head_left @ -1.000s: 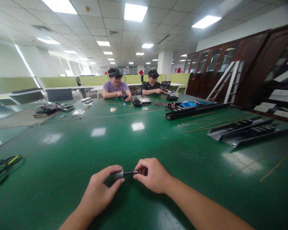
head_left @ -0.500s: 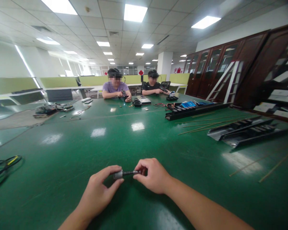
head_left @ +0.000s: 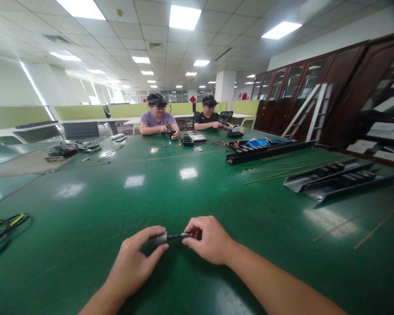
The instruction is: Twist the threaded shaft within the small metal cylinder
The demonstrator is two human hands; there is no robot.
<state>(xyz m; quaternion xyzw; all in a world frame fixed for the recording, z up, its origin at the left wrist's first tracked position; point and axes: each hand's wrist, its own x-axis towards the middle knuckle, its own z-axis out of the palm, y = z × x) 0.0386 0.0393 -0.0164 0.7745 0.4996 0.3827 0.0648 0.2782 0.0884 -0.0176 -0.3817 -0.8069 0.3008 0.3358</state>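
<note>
Just above the table, between my two hands, lies a small grey cylinder with a dark rod (head_left: 174,236) running out of its right side. Its exact kind is unclear. My left hand (head_left: 139,253) holds the cylinder end, thumb below and fingers above. The far end of the rod is pinched between the thumb and fingers of my right hand (head_left: 210,240), which hide its tip. The piece is roughly level, pointing left to right.
A green table (head_left: 151,197) spreads out ahead. A coiled black cable (head_left: 6,229) lies at left. Black metal channels (head_left: 341,179) and thin rods (head_left: 282,173) lie at right. Two people (head_left: 157,120) sit across, each with a dark tool. A stepladder (head_left: 318,111) stands by brown cabinets.
</note>
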